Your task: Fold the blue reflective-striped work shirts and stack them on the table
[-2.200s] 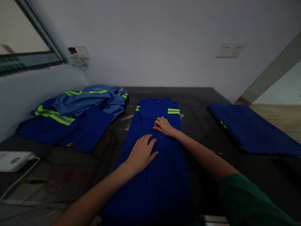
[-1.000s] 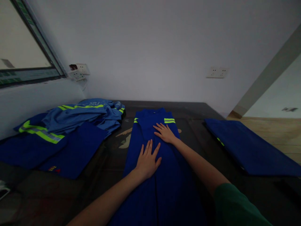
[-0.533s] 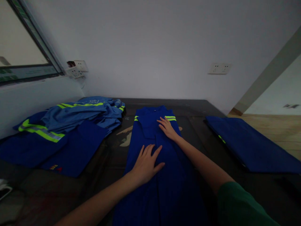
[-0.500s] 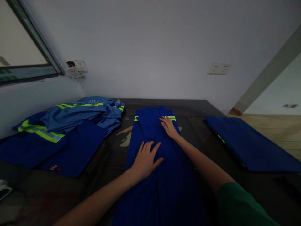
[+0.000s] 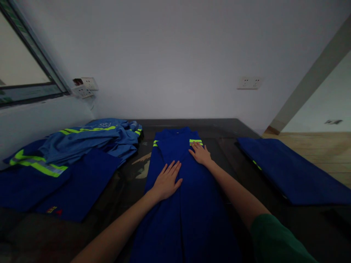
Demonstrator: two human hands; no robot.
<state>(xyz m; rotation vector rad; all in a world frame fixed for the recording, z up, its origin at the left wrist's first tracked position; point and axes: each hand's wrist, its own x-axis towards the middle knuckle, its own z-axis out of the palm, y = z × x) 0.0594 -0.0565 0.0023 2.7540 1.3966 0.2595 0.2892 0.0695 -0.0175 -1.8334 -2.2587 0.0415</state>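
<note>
A dark blue work coverall (image 5: 203,204) with yellow-green reflective bands lies lengthwise before me, its collar toward the wall. Its sides are folded inward, and a sleeve crosses the chest. My left hand (image 5: 167,182) lies flat on the middle of it, fingers stretched out. Farther up, my right hand (image 5: 201,153) rests with spread fingers at the right edge, fingertips on the reflective band (image 5: 195,141). Neither hand grips anything.
A dark table (image 5: 219,128) meets the wall at its far edge. On the left lies a heap of blue garments (image 5: 90,142) with reflective strips. A folded blue garment (image 5: 290,171) is at the right. Sockets (image 5: 249,83) are on the wall.
My left hand has flattened on the cloth, fingers closer together. My right hand has shifted slightly at the reflective band, more of which now shows. The camera view has shifted a little.
</note>
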